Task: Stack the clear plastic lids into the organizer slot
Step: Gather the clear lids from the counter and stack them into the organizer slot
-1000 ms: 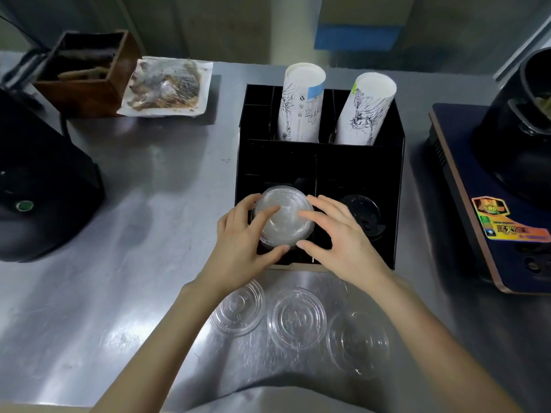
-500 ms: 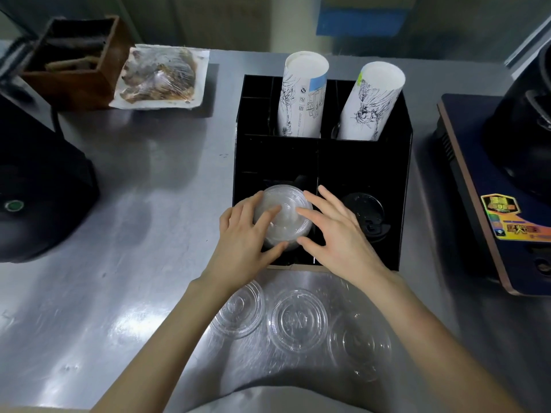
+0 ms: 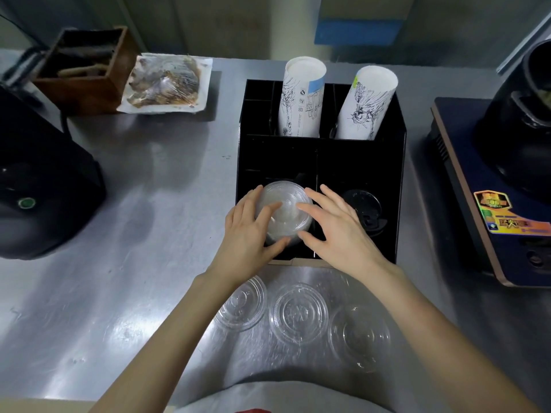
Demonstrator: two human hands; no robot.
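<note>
A stack of clear plastic lids sits in the front-left slot of the black organizer. My left hand grips the stack from the left, with fingers over its top and the thumb at its near side. From the right, my right hand holds it with fingertips on top and the thumb against its edge. Three loose clear lids lie on the steel table in front of the organizer: a left lid, a middle lid and a right lid.
A black lid lies in the front-right slot. Two paper cup stacks lean in the back slots. A dark appliance stands at left, and a cooker base at right. A wooden box and a wrapped tray stand at the back left.
Both hands stay around the lid stack in the slot. My right fingers have spread a little over its top. The view has shifted slightly.
</note>
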